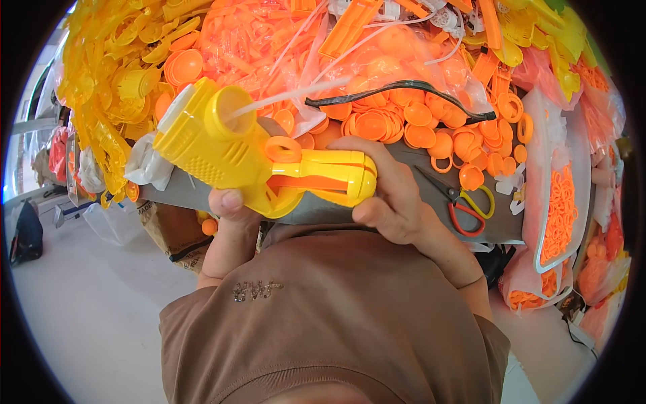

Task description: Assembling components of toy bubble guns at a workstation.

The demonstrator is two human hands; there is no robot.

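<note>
A yellow plastic toy gun body (222, 158) is held up in front of my chest, over the grey table edge. A pale, thin tube (296, 96) sticks out of its round opening toward the upper right. An orange ring-shaped piece (283, 149) shows beside the handle, and an orange strip lies within the handle's slot. My left hand (232, 207) is closed on the body from below, thumb in sight and most fingers hidden behind it. My right hand (393, 192) wraps round the rounded handle end, with its thumb and forefinger on either side.
Yellow plastic parts (128, 87) are heaped at the left. Orange round caps (420, 124) spill from a clear bag (404, 60) at the back. Scissors (469, 210) with red and yellow handles lie at the right, near a white bin (546, 182) of small orange rings.
</note>
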